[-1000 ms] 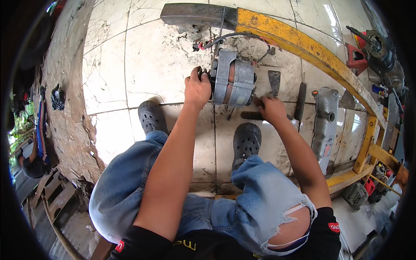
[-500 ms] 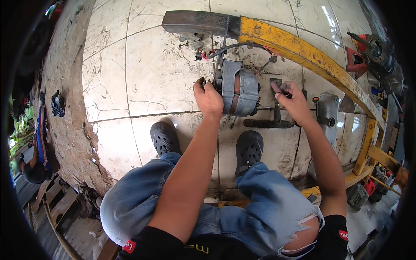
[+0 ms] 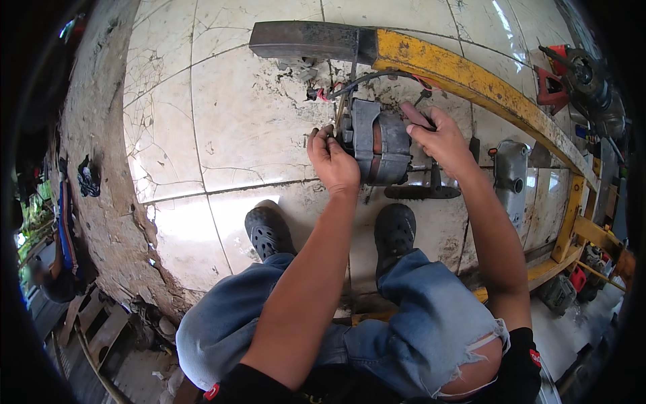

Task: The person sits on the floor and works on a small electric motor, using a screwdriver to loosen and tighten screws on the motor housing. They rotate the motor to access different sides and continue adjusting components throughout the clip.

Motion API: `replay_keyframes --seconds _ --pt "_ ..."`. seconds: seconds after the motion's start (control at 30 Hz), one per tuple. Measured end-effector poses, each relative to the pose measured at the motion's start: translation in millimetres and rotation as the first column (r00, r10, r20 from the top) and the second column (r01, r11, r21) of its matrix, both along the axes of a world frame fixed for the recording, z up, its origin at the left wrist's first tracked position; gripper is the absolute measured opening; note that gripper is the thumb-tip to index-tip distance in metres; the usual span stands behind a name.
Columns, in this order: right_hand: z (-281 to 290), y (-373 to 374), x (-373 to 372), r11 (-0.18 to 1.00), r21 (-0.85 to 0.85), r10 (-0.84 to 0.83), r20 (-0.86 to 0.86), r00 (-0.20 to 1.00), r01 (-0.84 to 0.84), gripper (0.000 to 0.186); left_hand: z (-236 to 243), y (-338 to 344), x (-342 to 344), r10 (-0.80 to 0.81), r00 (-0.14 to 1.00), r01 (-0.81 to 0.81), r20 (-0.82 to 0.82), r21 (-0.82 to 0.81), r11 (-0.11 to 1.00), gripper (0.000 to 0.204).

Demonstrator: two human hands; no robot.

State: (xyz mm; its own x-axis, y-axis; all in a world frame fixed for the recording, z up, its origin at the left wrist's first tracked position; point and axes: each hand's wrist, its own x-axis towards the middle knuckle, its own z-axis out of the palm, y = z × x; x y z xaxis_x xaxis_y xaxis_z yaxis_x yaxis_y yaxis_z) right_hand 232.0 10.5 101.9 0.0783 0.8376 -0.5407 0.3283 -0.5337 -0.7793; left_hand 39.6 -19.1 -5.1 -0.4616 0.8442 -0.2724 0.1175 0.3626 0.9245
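Observation:
A grey metal alternator [image 3: 389,145] with a copper-coloured band round its middle rests on the tiled floor before me. My left hand [image 3: 334,161] is at its left end, fingers curled and thumb bent in; whatever they pinch is hidden. My right hand [image 3: 439,143] grips a small reddish-brown strip [image 3: 417,116] between thumb and fingers, just off the alternator's upper right side. Below that hand a dark T-shaped tool [image 3: 424,192] lies on the tiles. A dark cable [image 3: 367,82] with red ends runs above the alternator.
A curved yellow and bare-steel beam [image 3: 451,60] arches beyond the alternator and down the right side. A grey metal housing [image 3: 511,176] stands right of my hand. Farther right are red jack-like stands [image 3: 552,91]. Broken concrete [image 3: 108,135] borders the tiles at left.
My right hand has moved up and left with the reddish-brown strip, closer to the alternator. My left hand stays at the alternator's left end. The whole view has shifted slightly.

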Motion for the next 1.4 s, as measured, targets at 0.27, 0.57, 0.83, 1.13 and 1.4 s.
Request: replay_keyframes --seconds 0.27,0.57,0.83,1.13,1.4 --pt "-22.5 -7.6 -7.8 0.933 0.202 0.242 0.259 0.935 -0.297 0.035 0.9 -0.6 -3.8 -0.095 0.993 0.100 -0.068 0.065 0.993 0.032" --pt "-7.5 -13.5 -8.9 0.829 0.179 0.442 0.370 0.817 -0.529 0.063 12.2 0.7 -3.9 -0.219 0.932 0.249 -0.289 0.072 0.966 0.049" --pt "-3.1 -52.6 -20.0 0.698 0.166 0.361 0.759 0.542 -0.697 0.087 -4.8 -2.7 -9.6 -0.198 0.912 0.263 -0.360 0.141 0.954 0.039" --pt "-20.5 -23.9 -34.5 0.745 0.117 0.321 0.800 0.507 -0.657 0.084 -2.5 -5.1 -1.3 -0.180 0.921 0.235 -0.345 0.127 0.964 0.038" --pt "-18.8 -17.5 -39.1 0.755 0.024 0.352 0.828 0.437 -0.655 0.088 2.4 -7.7 2.6 -0.164 0.920 0.219 -0.357 0.121 0.968 0.039"
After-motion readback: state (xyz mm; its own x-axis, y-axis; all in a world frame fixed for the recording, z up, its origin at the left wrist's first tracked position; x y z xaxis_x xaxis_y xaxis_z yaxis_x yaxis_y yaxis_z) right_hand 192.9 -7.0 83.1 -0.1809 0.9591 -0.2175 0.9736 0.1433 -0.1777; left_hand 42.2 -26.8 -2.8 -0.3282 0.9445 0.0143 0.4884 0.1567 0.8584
